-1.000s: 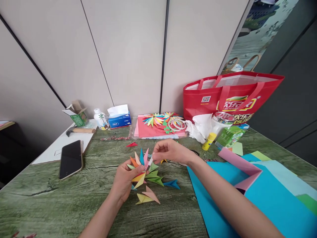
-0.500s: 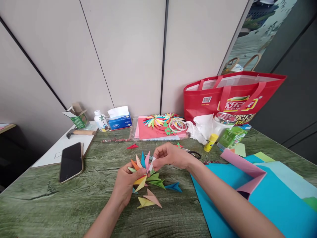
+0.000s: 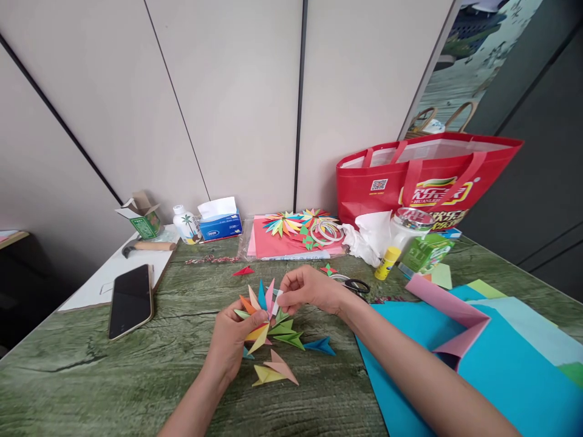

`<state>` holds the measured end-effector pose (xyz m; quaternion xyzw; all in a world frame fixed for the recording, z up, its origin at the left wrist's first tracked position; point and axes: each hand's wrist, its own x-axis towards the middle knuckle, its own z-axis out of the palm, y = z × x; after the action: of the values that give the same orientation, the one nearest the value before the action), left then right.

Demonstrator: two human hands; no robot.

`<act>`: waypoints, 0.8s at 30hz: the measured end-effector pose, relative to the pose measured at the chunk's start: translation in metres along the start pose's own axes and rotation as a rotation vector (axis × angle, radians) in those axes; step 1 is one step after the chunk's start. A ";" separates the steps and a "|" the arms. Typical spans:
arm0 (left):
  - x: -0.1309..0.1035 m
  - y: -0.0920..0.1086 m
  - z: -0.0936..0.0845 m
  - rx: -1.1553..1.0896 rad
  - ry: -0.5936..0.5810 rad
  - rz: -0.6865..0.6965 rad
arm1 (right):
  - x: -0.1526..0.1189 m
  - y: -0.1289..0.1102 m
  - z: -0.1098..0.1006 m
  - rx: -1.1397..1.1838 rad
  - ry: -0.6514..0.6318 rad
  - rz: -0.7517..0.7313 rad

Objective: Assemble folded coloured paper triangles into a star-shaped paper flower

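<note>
My left hand (image 3: 234,334) is closed on the left side of a folded-paper star (image 3: 263,297) with points in orange, peach, blue, pink, green and yellow. The thumb presses near its middle. Above its right side, my right hand (image 3: 306,288) pinches a small white strip (image 3: 277,301), its lower end against the pink points. Loose folded pieces lie close by on the table: green ones (image 3: 288,337), a blue one (image 3: 321,345), and a yellow one (image 3: 268,374) beside a peach one (image 3: 281,366). Farther back lies a red folded piece (image 3: 243,271).
Finished paper stars (image 3: 283,223) rest on red paper at the back. Black-handled scissors (image 3: 356,285) and a yellow glue stick (image 3: 387,263) are right of my hands. Blue sheets (image 3: 410,340) cover the right side, before a red bag (image 3: 364,188). A phone (image 3: 131,301) lies left.
My right hand has shifted slightly left and the white strip is a little more upright against the star. My left hand keeps its hold.
</note>
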<state>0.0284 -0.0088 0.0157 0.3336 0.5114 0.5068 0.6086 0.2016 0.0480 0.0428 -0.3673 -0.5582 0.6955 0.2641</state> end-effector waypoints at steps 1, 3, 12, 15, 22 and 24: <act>0.000 0.000 0.000 0.002 0.001 -0.005 | 0.000 0.000 0.000 0.005 0.004 0.003; -0.001 0.001 0.000 0.003 0.004 -0.007 | 0.001 0.001 -0.001 0.016 0.011 0.008; -0.001 -0.001 0.000 0.000 -0.005 -0.006 | 0.001 0.001 0.001 0.052 0.025 0.033; -0.001 -0.001 0.001 0.001 0.000 -0.001 | 0.001 0.000 0.001 0.056 0.029 0.032; -0.002 -0.001 0.001 0.030 -0.021 0.014 | 0.003 0.002 0.002 0.059 0.024 0.031; -0.002 -0.001 0.002 0.025 -0.021 0.013 | 0.003 0.002 0.002 0.064 0.020 0.028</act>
<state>0.0302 -0.0109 0.0162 0.3496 0.5092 0.5007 0.6065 0.1979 0.0485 0.0403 -0.3735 -0.5276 0.7130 0.2717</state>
